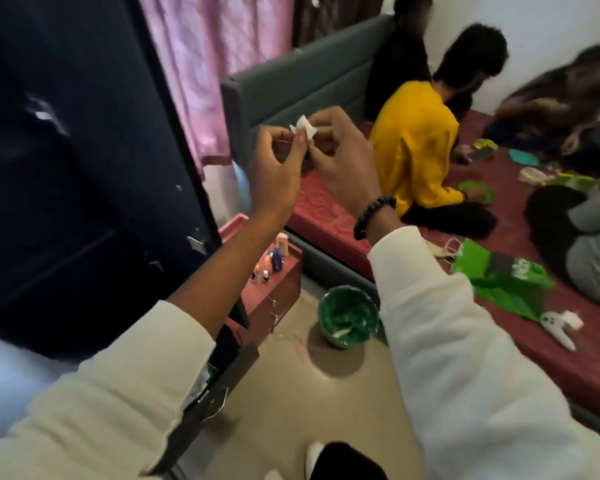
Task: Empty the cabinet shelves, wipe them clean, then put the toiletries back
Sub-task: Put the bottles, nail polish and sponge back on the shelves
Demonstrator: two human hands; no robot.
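- While you stand beside the dark cabinet door (84, 161), both hands are raised in front of you, working a small white tissue (61, 128) between them.
- Your left hand (278, 171) pinches one edge of the tissue between thumb and forefinger, the other fingers loosely curled.
- Your right hand (340, 157), with the bead bracelet (373, 216) at the wrist, pinches the opposite side; the two hands nearly touch, which suggests you are unfolding or tearing the piece to make a wiping pad.
- The toiletries (272, 259), a cluster of small bottles, stand on the red side table (274, 296) below your left forearm, near the cabinet, probably parked there so the shelves stay free for wiping.
- A green bucket (349, 317) sits on the floor just beside that table, within reach, plausibly for scraps.
- The shelves themselves are not visible from here, so you cannot judge how clean they are; by the bottles being out, emptying seems done and wiping is the step in hand.
- Other people sit on the red mattress (326, 209) to your right, apart from your work.
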